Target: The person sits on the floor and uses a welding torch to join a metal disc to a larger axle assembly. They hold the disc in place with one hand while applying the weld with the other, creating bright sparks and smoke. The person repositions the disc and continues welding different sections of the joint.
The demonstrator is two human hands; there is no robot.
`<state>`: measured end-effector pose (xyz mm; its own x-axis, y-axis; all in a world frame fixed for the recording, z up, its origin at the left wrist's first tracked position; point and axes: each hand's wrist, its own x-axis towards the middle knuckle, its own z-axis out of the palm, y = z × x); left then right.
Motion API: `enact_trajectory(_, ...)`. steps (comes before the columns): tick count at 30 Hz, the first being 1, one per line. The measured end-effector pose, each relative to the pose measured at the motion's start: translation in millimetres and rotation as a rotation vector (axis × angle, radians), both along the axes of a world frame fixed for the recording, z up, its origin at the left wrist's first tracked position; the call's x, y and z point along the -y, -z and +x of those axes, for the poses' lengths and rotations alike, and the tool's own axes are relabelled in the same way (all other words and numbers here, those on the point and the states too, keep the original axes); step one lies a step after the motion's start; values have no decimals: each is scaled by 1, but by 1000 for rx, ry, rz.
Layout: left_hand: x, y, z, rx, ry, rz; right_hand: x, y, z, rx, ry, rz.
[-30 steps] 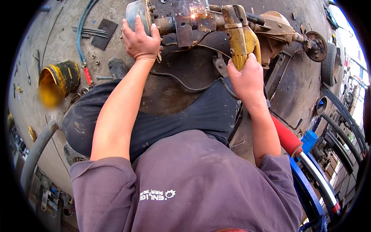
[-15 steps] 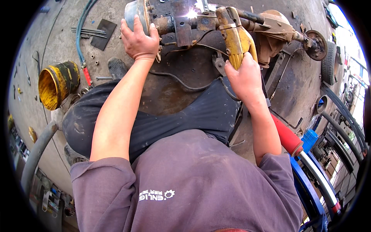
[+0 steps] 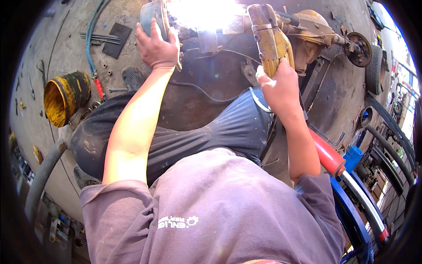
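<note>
My left hand (image 3: 158,47) lies with fingers spread on the grey brake drum (image 3: 150,20) at the left end of a rusty vehicle axle, its thumb by the drum's edge. My right hand (image 3: 280,86) is wrapped round the yellow grip of a welding electrode holder (image 3: 272,46), held upright over the axle. A white welding arc (image 3: 209,15) glares between the drum and the holder's head, washing out the metal and the electrode there. Below the glare a flat steel plate (image 3: 208,42) partly shows. The axle's bulging differential housing (image 3: 312,28) sits to the right.
A yellow-stained bucket (image 3: 57,99) lies tipped at left, near welding rods (image 3: 100,38), a dark plate (image 3: 118,40) and blue hoses (image 3: 90,44). A cable (image 3: 206,93) crosses below the axle. A red and chrome cylinder (image 3: 327,154) and blue frame (image 3: 351,220) stand close at right.
The arc has swelled from a small bright spot to a wide glare, lighting my arms and shirt. The electrode holder has shifted slightly; my left hand stays on the drum.
</note>
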<state>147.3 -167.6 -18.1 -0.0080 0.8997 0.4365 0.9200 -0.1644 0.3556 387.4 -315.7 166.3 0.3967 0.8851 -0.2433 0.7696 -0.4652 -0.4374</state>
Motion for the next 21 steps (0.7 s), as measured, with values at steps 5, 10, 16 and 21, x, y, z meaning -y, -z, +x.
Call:
enact_trajectory(5,-2,3,1,40,19,44,0,1,-3,-13,89,-3)
enact_trajectory(10,-1,2,1,34,7,25,0,1,-3,-4,96,-25)
enact_trajectory(16,-1,-1,2,26,-7,23,3,7,0,-17,83,-21)
enact_trajectory(21,-1,-1,2,27,-3,21,1,4,-1,-10,93,-58)
